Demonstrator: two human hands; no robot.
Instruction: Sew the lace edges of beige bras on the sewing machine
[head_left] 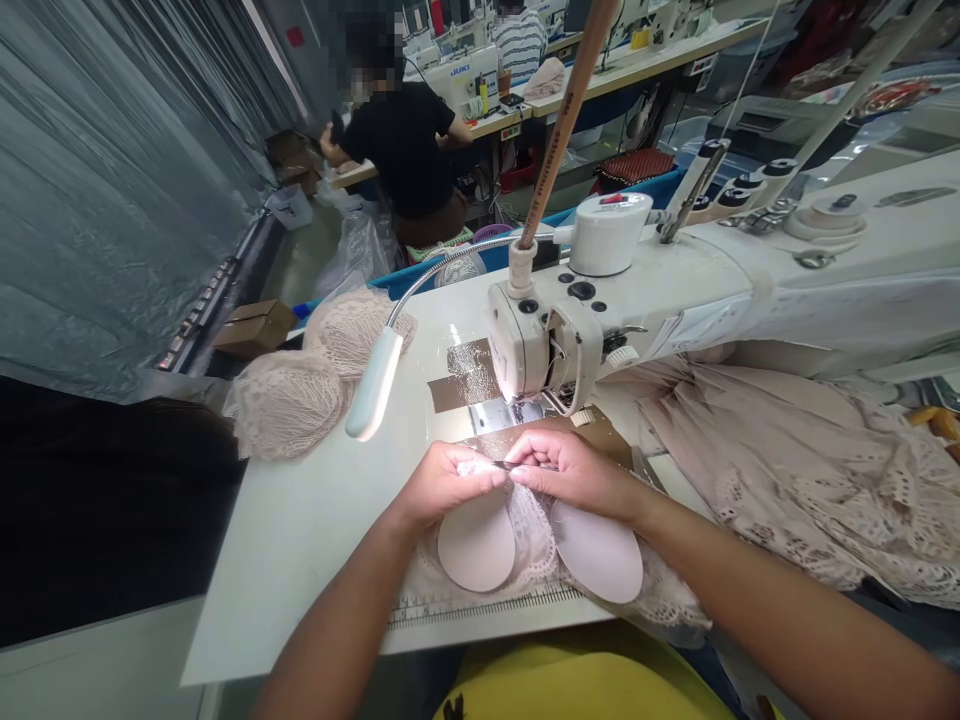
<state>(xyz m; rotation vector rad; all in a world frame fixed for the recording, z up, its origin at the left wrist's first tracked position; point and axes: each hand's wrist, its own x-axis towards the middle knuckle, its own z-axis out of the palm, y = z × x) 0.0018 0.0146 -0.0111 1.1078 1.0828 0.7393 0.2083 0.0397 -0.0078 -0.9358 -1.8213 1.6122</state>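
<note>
A pale pink lace bra (pixel 531 525) with two smooth cup pads lies at the table's front edge, in front of the sewing machine (pixel 525 340). My left hand (pixel 450 483) is closed, pinching a brightly lit bit of its lace between thumb and fingers. Close beside it, my right hand (pixel 574 472) is closed around a thin dark pointed tool (pixel 506 464), whose tip meets the lace at my left fingertips. Its exact kind cannot be made out, as the fingers cover most of it. Both hands are just in front of the needle area.
A lamp (pixel 376 385) on a bendable neck hangs left of the machine head. Stacked lace cups (pixel 292 400) sit at the table's left edge. Beige lace fabric (pixel 757 450) is heaped at right. A printed ruler (pixel 487 607) runs along the front. Behind, a person (pixel 409 145) sits at another machine.
</note>
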